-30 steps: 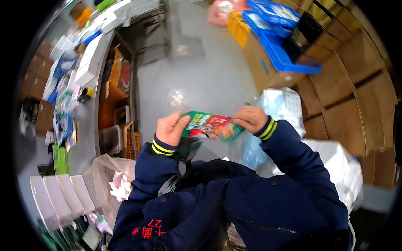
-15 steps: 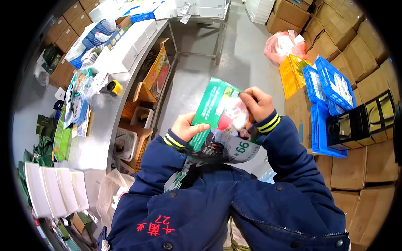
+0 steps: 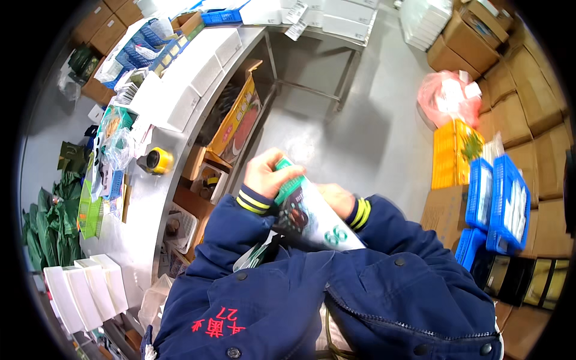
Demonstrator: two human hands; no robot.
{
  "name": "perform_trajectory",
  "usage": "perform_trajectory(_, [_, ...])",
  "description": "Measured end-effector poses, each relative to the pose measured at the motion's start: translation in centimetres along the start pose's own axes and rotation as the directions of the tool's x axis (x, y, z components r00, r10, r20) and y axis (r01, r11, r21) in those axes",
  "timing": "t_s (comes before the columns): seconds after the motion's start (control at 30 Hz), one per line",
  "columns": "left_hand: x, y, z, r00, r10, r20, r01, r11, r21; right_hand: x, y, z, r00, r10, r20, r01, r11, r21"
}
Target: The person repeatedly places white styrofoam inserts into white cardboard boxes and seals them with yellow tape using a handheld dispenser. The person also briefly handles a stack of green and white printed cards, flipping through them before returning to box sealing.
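A glossy printed leaflet [image 3: 309,213], green at its upper end and white with dark pictures below, slants in front of my jacket as a narrow strip. Closed on its upper left end is my left hand [image 3: 267,174], the thumb lying across the green part. My right hand [image 3: 337,199] rests against the leaflet's right side, slightly blurred. Its fingertips are hidden behind the sheet. Under my left forearm, a green-and-white patterned piece [image 3: 255,257] shows, partly covered by my sleeve.
A curved steel table [image 3: 141,198] on the left carries white boxes [image 3: 180,99], a yellow-and-black tape roll [image 3: 159,161] and stacked white cartons [image 3: 87,291]. A shelf beneath holds a yellow carton [image 3: 237,120]. At right stand a yellow crate [image 3: 450,153], blue baskets [image 3: 507,204] and brown cartons [image 3: 516,132].
The leaflet has gone from spread wide between both hands to a narrow folded strip. My right hand has moved down and left behind it. The view has shifted, so surroundings sit farther right.
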State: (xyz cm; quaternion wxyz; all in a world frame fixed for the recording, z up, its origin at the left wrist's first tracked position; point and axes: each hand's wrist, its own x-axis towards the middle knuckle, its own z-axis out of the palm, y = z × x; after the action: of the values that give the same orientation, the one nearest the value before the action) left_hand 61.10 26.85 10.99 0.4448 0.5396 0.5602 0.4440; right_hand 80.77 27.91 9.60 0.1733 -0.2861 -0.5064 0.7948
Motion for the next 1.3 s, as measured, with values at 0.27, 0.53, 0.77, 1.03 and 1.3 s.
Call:
perform_trajectory(0.27, [14.0,0.1,-2.8,0.991,-0.105,-0.089,0.079,0.962,-0.262,9.2,-13.4,-18.1,0.984,0.036,0.174,0.073,0.813,-0.577])
perform_trajectory(0.53, [22.2,-2.7,-11.1,0.972,-0.163,-0.170,0.094,0.930,-0.355,23.2,-17.5,-18.8,0.559,-0.436,0.705,0.687,-0.233,-0.689])
perform_trajectory(0.77, [30.8,-1.4,-15.8,0.976,-0.053,-0.210,0.016,0.984,-0.176,32.6,-18.0,-19.6,0.670,-0.259,0.696,0.652,-0.243,-0.718])
perform_trajectory(1.03, [36.5,0.1,-19.0,0.989,0.085,-0.121,-0.080,0.996,0.045,43.3,-27.3,-20.7,0.677,-0.514,0.527,0.615,0.001,-0.789])
perform_trajectory(1.3, [39.4,-0.8,-20.9,0.929,-0.007,-0.370,0.018,0.999,0.027,50.6,-27.4,-21.6,0.694,-0.436,0.573,0.693,0.189,-0.696])
